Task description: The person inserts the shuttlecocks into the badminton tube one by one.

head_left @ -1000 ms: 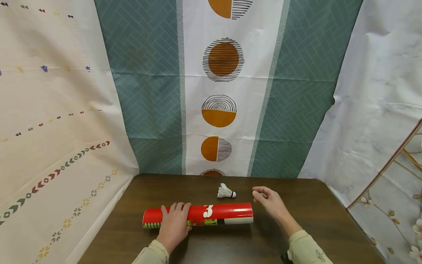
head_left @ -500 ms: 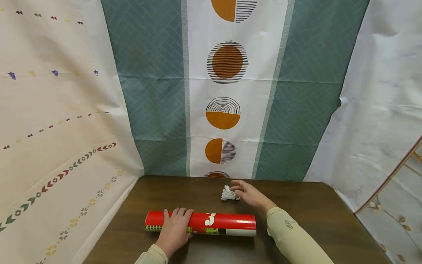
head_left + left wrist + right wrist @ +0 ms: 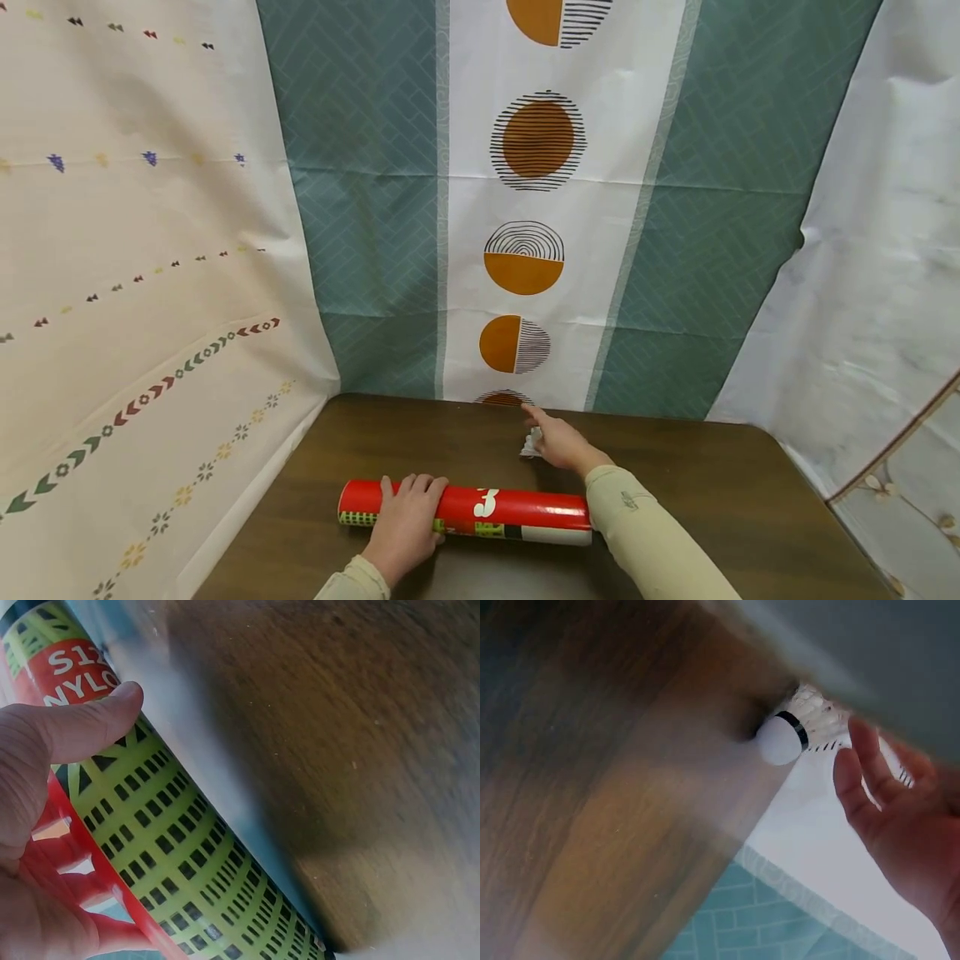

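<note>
A red shuttlecock tube (image 3: 517, 510) with green and white print lies sideways on the table. My left hand (image 3: 406, 527) grips it near its left end. In the left wrist view, the thumb of my left hand (image 3: 49, 761) lies across the tube's green mesh print (image 3: 187, 859), fingers on the far side. Farther back, a white shuttlecock (image 3: 529, 445) lies on its side, partly covered by my right hand (image 3: 561, 442). From the right wrist view, the shuttlecock (image 3: 783, 740) shows a black band round its cork. My right hand (image 3: 904, 825) has loosely bent fingers beside the feathers; contact is unclear.
The dark wooden table (image 3: 420, 433) runs back to a green and white patterned cloth (image 3: 375, 250). A cream cloth (image 3: 187, 350) hangs along the left side. On the right hangs a pale marbled cloth (image 3: 862, 292).
My right hand has moved forward and left, from beyond the tube's right end to over the shuttlecock. The left hand has kept its hold on the tube. The head view has shifted slightly.
</note>
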`<state>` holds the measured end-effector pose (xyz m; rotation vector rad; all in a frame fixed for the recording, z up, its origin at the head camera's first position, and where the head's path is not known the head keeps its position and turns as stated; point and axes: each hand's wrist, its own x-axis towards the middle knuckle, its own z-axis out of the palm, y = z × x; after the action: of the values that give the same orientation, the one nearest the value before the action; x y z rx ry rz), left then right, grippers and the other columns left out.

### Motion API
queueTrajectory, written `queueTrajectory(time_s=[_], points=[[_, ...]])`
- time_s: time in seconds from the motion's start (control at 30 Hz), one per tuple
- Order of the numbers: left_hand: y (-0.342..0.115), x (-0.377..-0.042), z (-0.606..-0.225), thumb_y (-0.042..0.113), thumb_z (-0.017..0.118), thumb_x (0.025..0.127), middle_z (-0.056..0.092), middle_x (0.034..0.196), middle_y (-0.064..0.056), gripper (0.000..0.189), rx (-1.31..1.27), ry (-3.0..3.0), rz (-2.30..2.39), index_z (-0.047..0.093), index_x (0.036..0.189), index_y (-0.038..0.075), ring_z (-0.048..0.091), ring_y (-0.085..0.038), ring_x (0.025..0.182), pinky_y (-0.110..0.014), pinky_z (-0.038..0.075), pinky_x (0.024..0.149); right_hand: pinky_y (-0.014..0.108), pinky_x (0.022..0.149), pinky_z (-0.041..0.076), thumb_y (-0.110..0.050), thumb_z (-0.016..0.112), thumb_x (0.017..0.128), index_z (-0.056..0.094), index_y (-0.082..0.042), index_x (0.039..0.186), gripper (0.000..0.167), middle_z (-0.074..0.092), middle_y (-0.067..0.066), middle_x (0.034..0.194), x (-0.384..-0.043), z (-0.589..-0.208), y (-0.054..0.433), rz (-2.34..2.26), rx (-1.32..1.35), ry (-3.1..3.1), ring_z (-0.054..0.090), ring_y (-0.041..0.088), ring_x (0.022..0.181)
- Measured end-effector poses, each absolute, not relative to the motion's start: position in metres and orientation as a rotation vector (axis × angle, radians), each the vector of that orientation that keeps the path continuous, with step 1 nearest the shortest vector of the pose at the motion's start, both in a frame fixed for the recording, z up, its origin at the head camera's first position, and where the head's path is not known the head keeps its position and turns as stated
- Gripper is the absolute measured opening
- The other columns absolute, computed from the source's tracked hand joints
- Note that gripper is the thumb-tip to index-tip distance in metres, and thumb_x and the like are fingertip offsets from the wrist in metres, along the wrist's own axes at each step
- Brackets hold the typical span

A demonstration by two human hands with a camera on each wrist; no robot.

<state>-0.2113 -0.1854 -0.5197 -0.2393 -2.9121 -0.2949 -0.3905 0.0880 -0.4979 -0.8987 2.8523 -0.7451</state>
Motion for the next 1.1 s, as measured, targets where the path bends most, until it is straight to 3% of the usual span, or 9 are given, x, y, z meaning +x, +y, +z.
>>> queueTrajectory(time_s=[0.17, 0.3, 0.37, 0.5, 0.53, 0.7, 0.83, 0.97, 1.1], points=[[-0.185, -0.211, -0.519, 0.028, 0.103, 0.066, 0.070, 0.126, -0.012, 0.076, -0.239, -2.904, -0.300, 0.067, 0.131, 0.014, 0.064, -0.039, 0.121, -0.089, 0.033, 0.109, 0.047, 0.085, 0.063, 0.004, 0.079, 0.088, 0.043, -0.014, 0.160, 0.083, 0.076, 0.009, 0.103, -0.391, -0.500, 0.113, -0.544, -0.767, 3.102, 0.071, 0.023, 0.087], [-0.182, -0.212, -0.518, 0.029, 0.103, 0.066, 0.070, 0.127, -0.012, 0.076, -0.237, -2.915, -0.294, 0.067, 0.132, 0.014, 0.064, -0.039, 0.121, -0.088, 0.033, 0.109, 0.045, 0.068, 0.060, 0.001, 0.082, 0.086, 0.055, -0.010, 0.152, 0.072, 0.073, 0.004, 0.083, -0.389, -0.498, 0.146, -0.535, -0.576, 3.201, 0.069, 0.021, 0.074], [-0.181, -0.212, -0.518, 0.030, 0.103, 0.066, 0.070, 0.127, -0.012, 0.077, -0.236, -2.922, -0.291, 0.067, 0.132, 0.014, 0.064, -0.040, 0.122, -0.088, 0.034, 0.109, 0.048, 0.067, 0.060, -0.006, 0.083, 0.089, 0.059, -0.009, 0.149, 0.064, 0.076, 0.009, 0.087, -0.385, -0.496, 0.165, -0.584, -0.429, 3.194, 0.072, 0.028, 0.078], [-0.178, -0.213, -0.517, 0.030, 0.103, 0.066, 0.070, 0.128, -0.013, 0.078, -0.219, -2.931, -0.299, 0.066, 0.133, 0.014, 0.063, -0.040, 0.122, -0.088, 0.033, 0.110, 0.054, 0.077, 0.061, -0.021, 0.083, 0.093, 0.064, -0.004, 0.143, 0.056, 0.076, 0.023, 0.121, -0.376, -0.492, 0.205, -0.653, -0.277, 3.094, 0.074, 0.039, 0.102], [-0.177, -0.213, -0.517, 0.030, 0.103, 0.066, 0.070, 0.128, -0.013, 0.078, -0.213, -2.933, -0.302, 0.066, 0.133, 0.014, 0.063, -0.040, 0.122, -0.088, 0.033, 0.110, 0.052, 0.077, 0.061, -0.022, 0.083, 0.094, 0.064, -0.002, 0.142, 0.056, 0.074, 0.025, 0.123, -0.373, -0.492, 0.214, -0.687, -0.280, 3.050, 0.073, 0.039, 0.102], [-0.175, -0.213, -0.518, 0.030, 0.103, 0.066, 0.071, 0.126, -0.012, 0.078, -0.214, -2.918, -0.294, 0.067, 0.133, 0.014, 0.064, -0.039, 0.121, -0.087, 0.034, 0.109, 0.039, 0.071, 0.059, -0.010, 0.080, 0.093, 0.063, 0.008, 0.139, 0.052, 0.077, 0.016, 0.102, -0.353, -0.488, 0.252, -0.959, -0.457, 2.757, 0.071, 0.023, 0.085], [-0.173, -0.213, -0.519, 0.030, 0.104, 0.065, 0.071, 0.125, -0.012, 0.077, -0.215, -2.894, -0.273, 0.067, 0.131, 0.014, 0.064, -0.039, 0.120, -0.086, 0.034, 0.108, 0.031, 0.065, 0.055, -0.005, 0.077, 0.094, 0.061, 0.008, 0.142, 0.052, 0.075, 0.006, 0.091, -0.335, -0.488, 0.270, -1.094, -0.546, 2.570, 0.066, 0.016, 0.078], [-0.169, -0.213, -0.519, 0.030, 0.104, 0.064, 0.071, 0.124, -0.012, 0.078, -0.187, -2.877, -0.265, 0.067, 0.131, 0.014, 0.064, -0.039, 0.119, -0.086, 0.036, 0.108, 0.028, 0.060, 0.051, -0.010, 0.076, 0.097, 0.052, 0.007, 0.151, 0.062, 0.077, 0.008, 0.091, -0.319, -0.495, 0.271, -1.329, -0.496, 2.473, 0.061, 0.012, 0.074], [-0.164, -0.215, -0.519, 0.030, 0.104, 0.064, 0.072, 0.125, -0.013, 0.079, -0.149, -2.867, -0.264, 0.067, 0.131, 0.014, 0.065, -0.039, 0.120, -0.085, 0.036, 0.108, 0.033, 0.071, 0.058, -0.015, 0.076, 0.099, 0.042, 0.003, 0.160, 0.071, 0.081, 0.013, 0.109, -0.305, -0.500, 0.255, -1.630, -0.394, 2.326, 0.070, 0.012, 0.085]])
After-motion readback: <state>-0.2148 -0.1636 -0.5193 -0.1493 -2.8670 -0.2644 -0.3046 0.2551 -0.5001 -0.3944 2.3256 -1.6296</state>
